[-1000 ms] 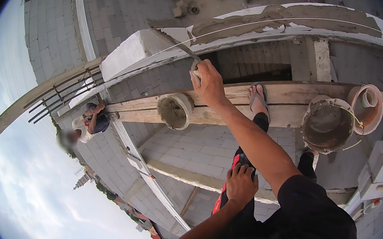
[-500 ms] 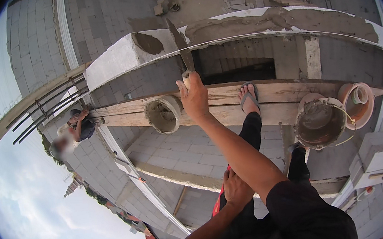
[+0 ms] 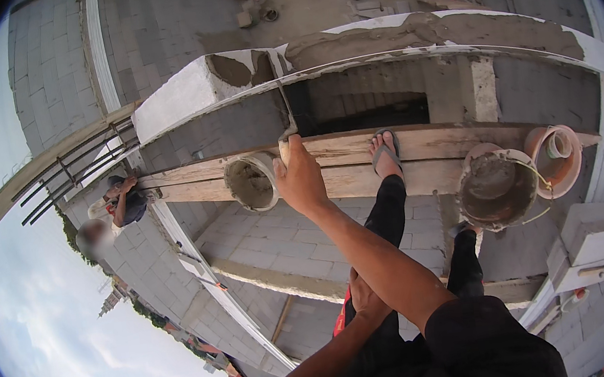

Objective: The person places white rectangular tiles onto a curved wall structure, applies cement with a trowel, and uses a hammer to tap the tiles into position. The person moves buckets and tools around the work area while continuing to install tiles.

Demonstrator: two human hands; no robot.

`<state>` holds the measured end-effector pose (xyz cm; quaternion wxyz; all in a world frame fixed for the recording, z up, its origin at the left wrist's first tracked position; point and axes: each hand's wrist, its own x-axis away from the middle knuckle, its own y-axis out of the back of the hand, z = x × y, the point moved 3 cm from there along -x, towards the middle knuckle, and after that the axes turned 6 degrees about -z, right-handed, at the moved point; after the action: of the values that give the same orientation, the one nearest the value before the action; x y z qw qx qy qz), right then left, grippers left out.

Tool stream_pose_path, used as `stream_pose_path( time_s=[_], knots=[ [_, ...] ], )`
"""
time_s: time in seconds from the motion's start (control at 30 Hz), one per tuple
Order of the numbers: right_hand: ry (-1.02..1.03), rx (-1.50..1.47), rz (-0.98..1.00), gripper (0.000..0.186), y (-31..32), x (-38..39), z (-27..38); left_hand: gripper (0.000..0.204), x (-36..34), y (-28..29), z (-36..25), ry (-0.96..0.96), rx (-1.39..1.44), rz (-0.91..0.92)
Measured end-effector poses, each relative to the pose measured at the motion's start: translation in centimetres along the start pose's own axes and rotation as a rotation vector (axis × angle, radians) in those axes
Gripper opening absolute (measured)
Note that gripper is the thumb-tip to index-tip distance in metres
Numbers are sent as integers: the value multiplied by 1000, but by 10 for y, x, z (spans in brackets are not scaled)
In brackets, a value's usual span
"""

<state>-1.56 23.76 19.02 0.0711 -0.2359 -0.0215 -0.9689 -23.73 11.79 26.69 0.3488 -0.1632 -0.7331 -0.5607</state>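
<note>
My right hand [image 3: 302, 181] is closed round the wooden handle of a trowel [image 3: 285, 100]. The trowel's narrow blade appears edge-on and reaches over the top of a white block wall [image 3: 178, 98]. Grey mortar [image 3: 404, 36] covers much of that top to the right of the blade, with smaller patches just left of it. My left hand [image 3: 367, 297] rests on my thigh, holding nothing I can see; my right forearm covers part of its fingers. Just left of my right hand, a bucket of mortar [image 3: 252, 183] stands on the wooden planks [image 3: 346, 175].
My sandalled foot [image 3: 385, 149] is on the planks, high above lower floors. A mortar bucket [image 3: 498, 187] and a pinkish tub [image 3: 555, 161] stand right. Steel bars [image 3: 74, 175] jut out left, near another person [image 3: 119, 200]. A taut string [image 3: 377, 60] follows the wall.
My right hand has moved slightly left and down. The trowel blade has turned edge-on, and a fresh mortar patch shows on the block left of it. My left hand stays on my thigh.
</note>
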Motion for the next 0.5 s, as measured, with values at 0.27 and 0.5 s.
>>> stream_pose_path(
  time_s=[0.27, 0.5],
  knots=[
    [177, 6, 102, 42, 19, 27, -10, 60, -12, 2, -5, 9, -44, 58],
    [-31, 2, -53, 44, -18, -2, -12, 59, 5, -16, 2, -51, -5, -69]
  ],
)
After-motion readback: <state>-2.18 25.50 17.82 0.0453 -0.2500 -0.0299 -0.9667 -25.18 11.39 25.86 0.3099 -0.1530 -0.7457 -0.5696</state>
